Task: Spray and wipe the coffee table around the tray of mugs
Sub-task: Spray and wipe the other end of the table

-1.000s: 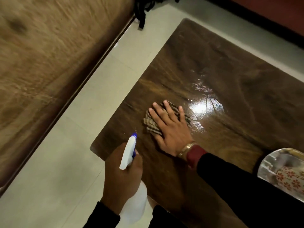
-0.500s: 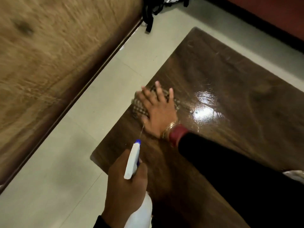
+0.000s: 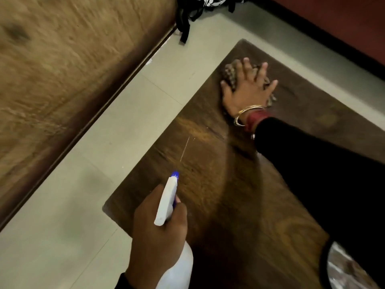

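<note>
The dark wooden coffee table (image 3: 218,184) fills the middle of the head view. My right hand (image 3: 248,88) lies flat, fingers spread, pressing a checked cloth (image 3: 230,73) onto the table near its far left corner. My left hand (image 3: 158,230) grips a white spray bottle (image 3: 166,203) with a blue nozzle over the table's near left corner, nozzle pointing toward the far end. A sliver of the shiny metal tray (image 3: 341,270) shows at the bottom right; the mugs are out of view.
Pale tiled floor (image 3: 83,195) runs along the table's left side. A large brown wooden surface (image 3: 62,69) rises at the left. A black and white bag (image 3: 200,9) lies on the floor at the top. A dark red furniture edge (image 3: 343,24) borders the far right.
My right hand has slid the cloth away from me, from the table's middle left to its far left corner. The left hand with the bottle has stayed near the near corner.
</note>
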Available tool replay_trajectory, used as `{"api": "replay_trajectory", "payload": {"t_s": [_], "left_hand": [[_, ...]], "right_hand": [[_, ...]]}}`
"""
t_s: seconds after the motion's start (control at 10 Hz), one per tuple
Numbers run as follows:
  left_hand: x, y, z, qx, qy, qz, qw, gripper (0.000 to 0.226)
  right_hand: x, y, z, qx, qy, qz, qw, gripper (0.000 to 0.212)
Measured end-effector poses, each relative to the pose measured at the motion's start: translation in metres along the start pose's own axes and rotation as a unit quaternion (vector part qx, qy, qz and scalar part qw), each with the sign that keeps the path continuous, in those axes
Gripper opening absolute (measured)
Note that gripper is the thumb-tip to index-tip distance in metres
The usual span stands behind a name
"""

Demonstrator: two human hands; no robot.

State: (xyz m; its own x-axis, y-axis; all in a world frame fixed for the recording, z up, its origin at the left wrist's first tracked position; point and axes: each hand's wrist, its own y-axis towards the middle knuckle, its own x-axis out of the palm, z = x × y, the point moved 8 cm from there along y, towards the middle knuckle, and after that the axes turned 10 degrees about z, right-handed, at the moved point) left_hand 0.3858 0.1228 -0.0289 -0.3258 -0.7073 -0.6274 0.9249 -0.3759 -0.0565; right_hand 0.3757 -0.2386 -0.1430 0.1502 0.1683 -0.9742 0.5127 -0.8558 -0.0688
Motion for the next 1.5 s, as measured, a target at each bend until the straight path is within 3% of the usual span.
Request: {"api": "replay_trajectory", "payload": {"t_s": [0.1, 0.2, 0.3, 0.4, 0.5, 0.6, 0.7, 0.8, 0.9, 1.0, 1.1, 1.2, 1.3, 1.4, 1.5], "left_hand": [[0.008, 0.000, 0.008, -0.010, -0.014, 0.002, 1.000, 0.047], [0.021, 0.006, 0.022, 0.051, -0.024, -0.022, 0.998, 0.047], [0.031, 0.018, 0.040, 0.080, -0.039, -0.031, 0.996, 0.041], [0.047, 0.030, 0.060, 0.108, -0.055, -0.074, 0.990, 0.033], [0.067, 0.035, 0.087, 0.144, -0.061, -0.139, 0.978, 0.009], [0.082, 0.041, 0.106, 0.100, -0.075, -0.165, 0.978, 0.006], [0.093, 0.048, 0.117, 0.091, -0.092, -0.151, 0.980, 0.012], [0.103, 0.054, 0.127, 0.119, -0.071, -0.155, 0.978, 0.009], [0.107, 0.061, 0.141, 0.216, -0.021, -0.125, 0.968, 0.010], [0.111, 0.072, 0.133, 0.157, -0.001, -0.122, 0.980, 0.012], [0.116, 0.069, 0.129, 0.116, -0.012, -0.146, 0.982, 0.014], [0.115, 0.067, 0.136, 0.138, -0.051, -0.138, 0.979, 0.009], [0.109, 0.073, 0.130, 0.129, -0.020, -0.110, 0.985, 0.018], [0.106, 0.081, 0.127, 0.126, -0.010, -0.105, 0.986, 0.012], [0.103, 0.091, 0.122, 0.122, 0.001, -0.096, 0.988, 0.021]], "right_hand": [[0.017, -0.066, -0.068, -0.175, -0.017, -0.014, 0.984, 0.081], [0.024, -0.172, -0.077, -0.335, -0.008, -0.062, 0.940, 0.086], [0.008, -0.189, 0.004, -0.262, 0.008, -0.040, 0.964, 0.087], [-0.015, -0.127, 0.108, -0.020, -0.001, -0.013, 1.000, 0.084], [-0.027, -0.048, 0.137, 0.101, 0.008, -0.001, 0.995, 0.078], [-0.028, 0.012, 0.099, 0.124, 0.016, 0.015, 0.992, 0.078], [-0.005, 0.002, 0.027, 0.007, -0.005, -0.001, 1.000, 0.077], [0.003, -0.087, -0.009, -0.121, -0.016, -0.051, 0.991, 0.080], [-0.007, -0.140, 0.037, -0.113, 0.041, -0.041, 0.992, 0.080], [-0.021, -0.123, 0.143, 0.125, 0.012, 0.014, 0.992, 0.085], [-0.038, -0.058, 0.194, 0.270, 0.012, 0.022, 0.963, 0.084], [-0.032, 0.002, 0.155, 0.191, 0.000, 0.018, 0.981, 0.083], [-0.021, 0.036, 0.075, 0.088, 0.006, 0.009, 0.996, 0.081], [-0.007, 0.017, 0.006, -0.074, -0.007, -0.010, 0.997, 0.079], [-0.002, -0.015, -0.001, -0.243, 0.010, -0.041, 0.969, 0.078]]}}
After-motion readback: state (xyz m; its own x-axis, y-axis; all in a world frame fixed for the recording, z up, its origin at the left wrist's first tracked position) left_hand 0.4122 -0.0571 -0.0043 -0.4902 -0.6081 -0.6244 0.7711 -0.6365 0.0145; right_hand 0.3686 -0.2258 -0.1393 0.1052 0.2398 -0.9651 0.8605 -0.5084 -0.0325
